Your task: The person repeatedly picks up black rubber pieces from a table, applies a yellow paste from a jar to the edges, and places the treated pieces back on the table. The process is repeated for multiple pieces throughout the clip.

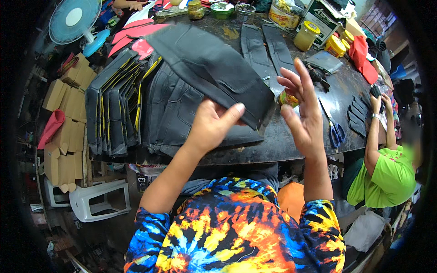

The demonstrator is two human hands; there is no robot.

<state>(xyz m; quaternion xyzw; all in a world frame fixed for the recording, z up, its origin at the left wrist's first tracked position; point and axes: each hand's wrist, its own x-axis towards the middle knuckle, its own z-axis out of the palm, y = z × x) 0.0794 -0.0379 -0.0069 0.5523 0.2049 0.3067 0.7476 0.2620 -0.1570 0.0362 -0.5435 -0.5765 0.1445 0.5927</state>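
My left hand [213,122] grips a black leather panel [214,68] by its near edge, thumb on top, and holds it tilted above the table. Apart from the panel's right end, my right hand [301,107] is raised with its fingers spread and nothing in it. Under and left of the panel lies a pile of similar black leather pieces [170,107]. Further left stand folded black panels with yellow edges [114,104]. Two long black strips [257,50] lie beyond the panel. Scissors with blue handles [336,132] rest right of my right hand.
The dark table [291,150] has a curved near edge. Jars with yellow lids [307,35] and a box [318,22] stand at the back. A fan [73,20] is at far left, above cardboard pieces [68,100] and a white stool [100,200]. A co-worker in green [387,177] sits at right.
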